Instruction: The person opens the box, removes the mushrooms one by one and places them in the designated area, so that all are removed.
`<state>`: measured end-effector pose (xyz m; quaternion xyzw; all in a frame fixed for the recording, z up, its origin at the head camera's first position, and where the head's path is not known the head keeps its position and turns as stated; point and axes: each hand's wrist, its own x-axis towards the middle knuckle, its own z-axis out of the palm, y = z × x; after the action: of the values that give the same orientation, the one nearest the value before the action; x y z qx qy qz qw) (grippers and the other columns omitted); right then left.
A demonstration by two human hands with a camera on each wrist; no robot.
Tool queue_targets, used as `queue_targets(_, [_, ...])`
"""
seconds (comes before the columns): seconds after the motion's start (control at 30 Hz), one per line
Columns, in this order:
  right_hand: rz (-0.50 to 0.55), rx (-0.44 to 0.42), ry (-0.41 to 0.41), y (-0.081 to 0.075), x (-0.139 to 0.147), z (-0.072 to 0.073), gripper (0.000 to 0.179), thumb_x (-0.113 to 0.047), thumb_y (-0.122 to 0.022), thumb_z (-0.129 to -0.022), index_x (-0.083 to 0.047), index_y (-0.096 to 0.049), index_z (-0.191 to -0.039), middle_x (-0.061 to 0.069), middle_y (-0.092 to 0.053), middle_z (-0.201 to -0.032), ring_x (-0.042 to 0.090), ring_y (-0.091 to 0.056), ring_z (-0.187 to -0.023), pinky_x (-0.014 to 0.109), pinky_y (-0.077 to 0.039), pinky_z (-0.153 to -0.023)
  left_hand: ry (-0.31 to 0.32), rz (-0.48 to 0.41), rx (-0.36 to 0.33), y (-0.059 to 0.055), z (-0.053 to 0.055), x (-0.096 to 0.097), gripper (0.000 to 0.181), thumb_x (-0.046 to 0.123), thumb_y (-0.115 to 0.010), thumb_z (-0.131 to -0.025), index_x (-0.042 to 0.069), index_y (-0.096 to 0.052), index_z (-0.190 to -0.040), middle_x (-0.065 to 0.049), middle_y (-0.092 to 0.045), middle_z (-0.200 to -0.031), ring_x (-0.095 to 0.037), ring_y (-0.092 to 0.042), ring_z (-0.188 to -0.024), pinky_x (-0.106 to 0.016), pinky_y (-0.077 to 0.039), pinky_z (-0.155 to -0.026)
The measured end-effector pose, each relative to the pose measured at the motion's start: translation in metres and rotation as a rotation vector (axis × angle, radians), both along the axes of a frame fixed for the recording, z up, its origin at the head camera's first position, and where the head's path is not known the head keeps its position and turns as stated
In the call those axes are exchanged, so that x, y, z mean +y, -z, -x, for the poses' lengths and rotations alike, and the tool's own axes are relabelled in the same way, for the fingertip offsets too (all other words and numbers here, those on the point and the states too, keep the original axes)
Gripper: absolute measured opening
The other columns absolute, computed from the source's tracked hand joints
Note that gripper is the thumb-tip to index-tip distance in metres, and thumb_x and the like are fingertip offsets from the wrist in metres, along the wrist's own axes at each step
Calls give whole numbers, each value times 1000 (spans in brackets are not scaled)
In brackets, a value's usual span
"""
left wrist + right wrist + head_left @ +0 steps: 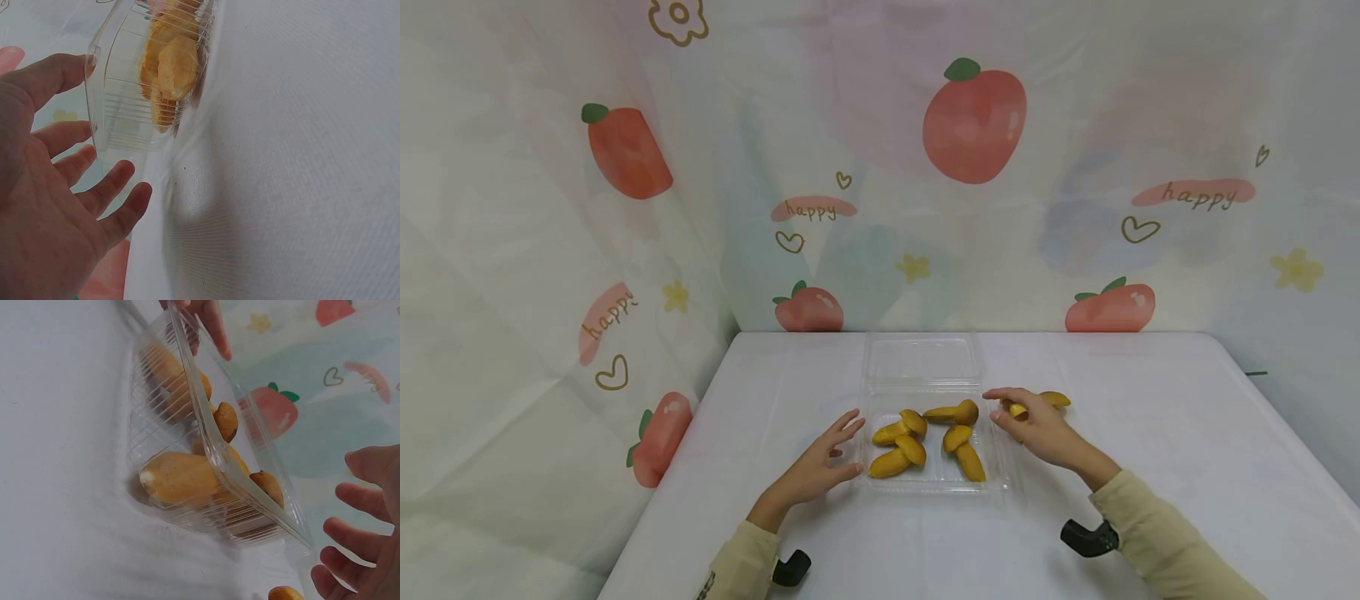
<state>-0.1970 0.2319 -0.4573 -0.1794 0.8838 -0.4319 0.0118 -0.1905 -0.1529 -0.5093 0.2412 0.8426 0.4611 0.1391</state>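
A clear plastic clamshell box (925, 485) lies on the table with its lid (923, 363) folded back. Several yellow mushrooms (895, 460) lie inside it, also seen through the ribbed wall in the right wrist view. My left hand (812, 468) is at the box's left side, fingers spread; in the left wrist view its thumb and a fingertip seem to touch the rim. My right hand (1037, 427) hovers by the right side with fingers extended, holding nothing. Partly hidden behind it, more yellow mushroom (1056, 400) lies outside the box; whether one piece or two, I cannot tell.
A white cloth covers the table (820, 550). Fruit-printed curtains (880, 150) hang behind it and on the left. Dark curved pieces stick out under both sleeves, one below the right sleeve (1172, 542).
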Motion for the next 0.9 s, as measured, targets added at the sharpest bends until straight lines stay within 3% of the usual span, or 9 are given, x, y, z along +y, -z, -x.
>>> queue_targets(0.17, [-24,17,1,0,-3,-2,36,-19,-62,-101,-2,-61,-133,24,-59,-138,45,-52,-129,59,-50,-100,-3,2,-5,0,0,0,72,22,-64,-99,11,-28,-161,-11,-12,-172,-37,-22,-156,-61,-39,-115])
queue_targets(0.27, [-34,19,0,2,-4,-2,37,-19,-62,-100,0,-61,-133,25,-58,-138,48,-49,-132,67,-45,-103,-1,5,1,-1,0,1,72,22,-64,-99,10,-28,-161,-12,-12,-172,-38,-23,-155,-61,-40,-114])
queue_targets(0.67, [-95,102,-13,9,-8,-1,39,-21,-66,-98,1,-64,-130,18,-65,-132,43,-54,-124,64,-47,-102,-2,14,1,-2,-1,1,72,24,-63,-99,9,-28,-160,-12,-12,-172,-39,-24,-154,-61,-40,-114])
queue_targets(0.9, [-124,99,-24,12,-10,-1,41,-20,-67,-97,-1,-62,-133,17,-65,-134,44,-56,-126,64,-47,-103,-2,13,2,-4,-2,2,72,24,-63,-99,9,-28,-160,-12,-12,-172,-39,-24,-154,-61,-41,-114])
